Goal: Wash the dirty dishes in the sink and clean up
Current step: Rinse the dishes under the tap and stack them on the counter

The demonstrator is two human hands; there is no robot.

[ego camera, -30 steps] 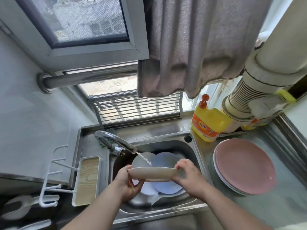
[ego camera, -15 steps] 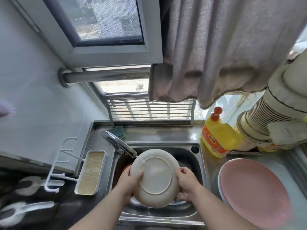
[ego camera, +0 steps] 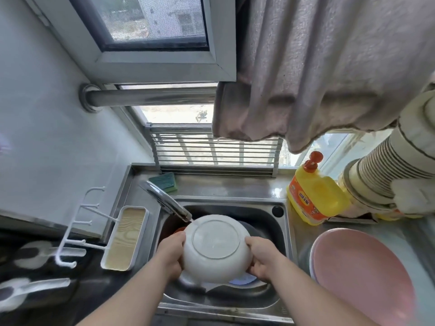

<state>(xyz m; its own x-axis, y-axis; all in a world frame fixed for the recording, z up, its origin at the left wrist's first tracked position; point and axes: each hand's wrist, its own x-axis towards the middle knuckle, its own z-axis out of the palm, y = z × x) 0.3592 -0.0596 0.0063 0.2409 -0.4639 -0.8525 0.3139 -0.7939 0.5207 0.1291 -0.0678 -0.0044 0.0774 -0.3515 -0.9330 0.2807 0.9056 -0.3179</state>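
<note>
White bowl [ego camera: 215, 249] upturned between left hand [ego camera: 171, 254] and right hand [ego camera: 263, 260].

Glossy ceramic bowl [ego camera: 216, 249], shiny steel sink [ego camera: 281, 228], cloth curtain [ego camera: 317, 67]

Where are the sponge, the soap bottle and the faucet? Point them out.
sponge [ego camera: 164, 180]: head view, green top face.
soap bottle [ego camera: 315, 198]: head view, yellow body.
faucet [ego camera: 164, 201]: head view, middle of spout.

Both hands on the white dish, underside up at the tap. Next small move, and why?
Probably turn the white dish a little under the faucet. Left hand and right hand grip opposite rims, its base faces the camera, and the spout ends only at its top-left edge, so most of the underside likely gets no direct stream.
</note>
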